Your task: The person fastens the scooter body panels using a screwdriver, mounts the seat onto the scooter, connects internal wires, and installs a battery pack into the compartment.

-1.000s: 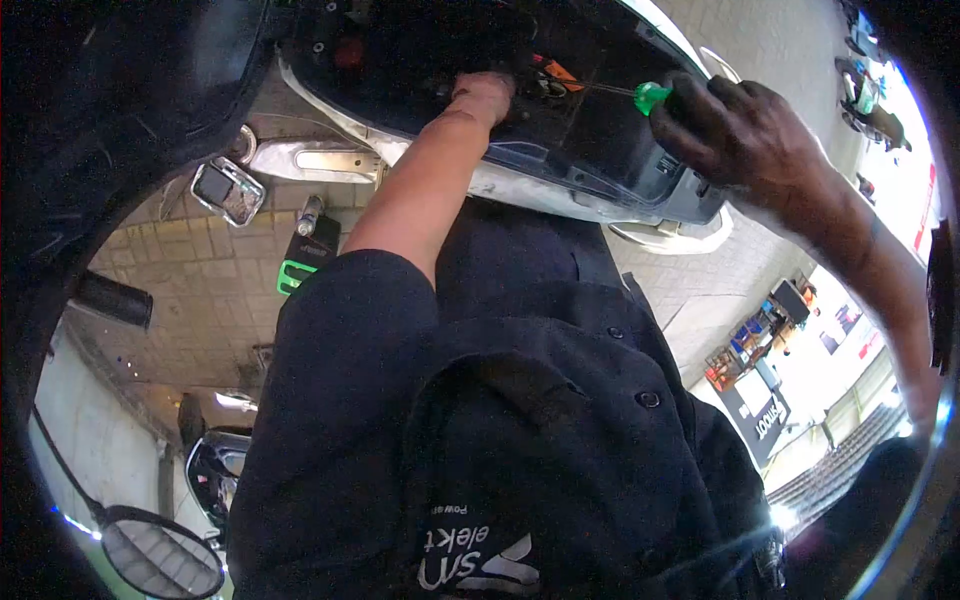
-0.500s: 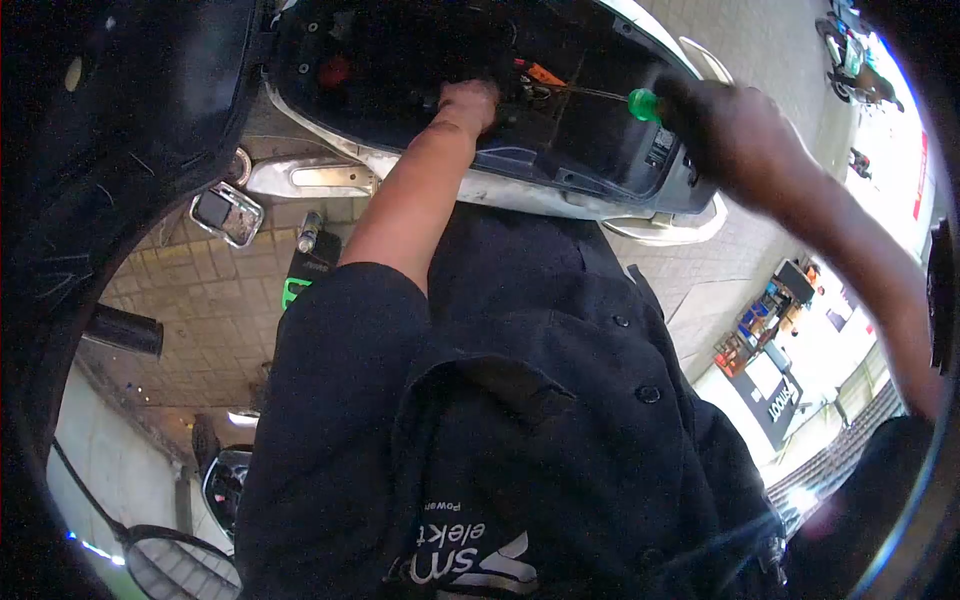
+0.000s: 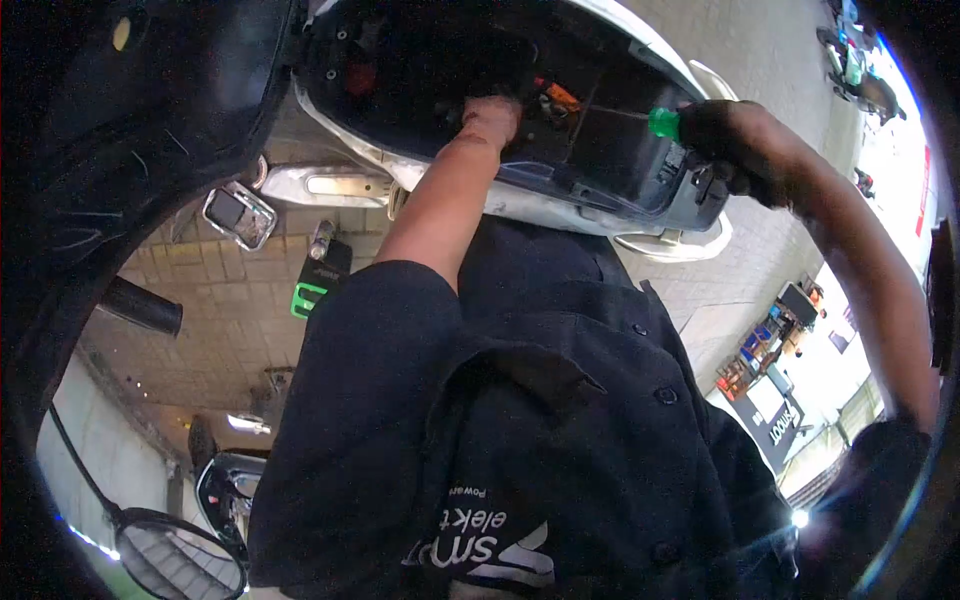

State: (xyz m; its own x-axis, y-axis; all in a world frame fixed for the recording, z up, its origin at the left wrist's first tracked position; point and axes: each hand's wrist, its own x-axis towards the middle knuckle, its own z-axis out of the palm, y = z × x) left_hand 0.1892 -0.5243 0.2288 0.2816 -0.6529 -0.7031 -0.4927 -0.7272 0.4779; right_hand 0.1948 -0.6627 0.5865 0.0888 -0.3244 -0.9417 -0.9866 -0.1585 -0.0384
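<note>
Right hand (image 3: 745,145): closed round a screwdriver (image 3: 640,119); only the green end of the handle and a thin shaft show past the fist. Shaft points left into the open compartment (image 3: 600,150) of a scooter, its tip lost in the dark near orange wiring (image 3: 556,95).

Left hand (image 3: 490,118): reaches into the same compartment, just left of the wiring. Fingers hidden in shadow; cannot tell whether they are spread or pinching anything.

Compartment: dark interior, contents mostly unreadable; a red spot (image 3: 358,78) at upper left. White body panel (image 3: 520,205) along its edge.

Shirt (image 3: 520,430): black, buttoned, white lettering partly cut off at the bottom; covers much of the middle.

Surroundings: paved floor (image 3: 230,290); mirror (image 3: 240,216); black and green object (image 3: 318,282), kind unclear; a second mirror (image 3: 180,560) cut by the lower edge; shop shelves (image 3: 770,345), blurred, at right.
</note>
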